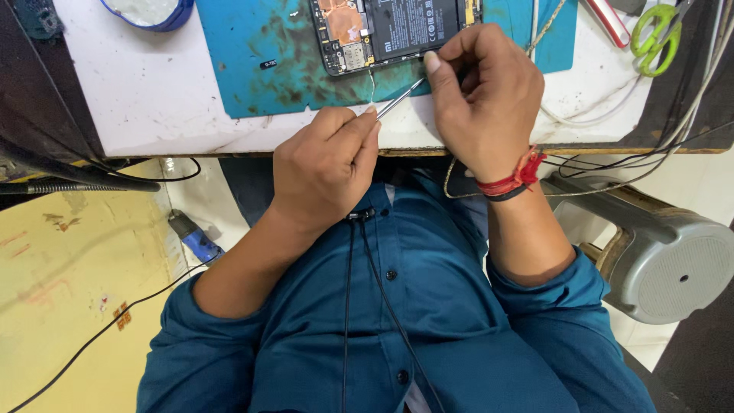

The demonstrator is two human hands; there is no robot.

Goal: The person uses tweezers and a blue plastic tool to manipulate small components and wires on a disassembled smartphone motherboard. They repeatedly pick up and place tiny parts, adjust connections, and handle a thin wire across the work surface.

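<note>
Tweezers (400,98) pinched by left hand (325,164), right hand (482,92).

Opened phone (394,30): back cover off, black battery and copper-coloured shielding exposed, lying flat on stained teal mat. Thin metal tweezers (399,99): slanted, tip near the phone's lower edge, where a small white strip hangs.
</note>
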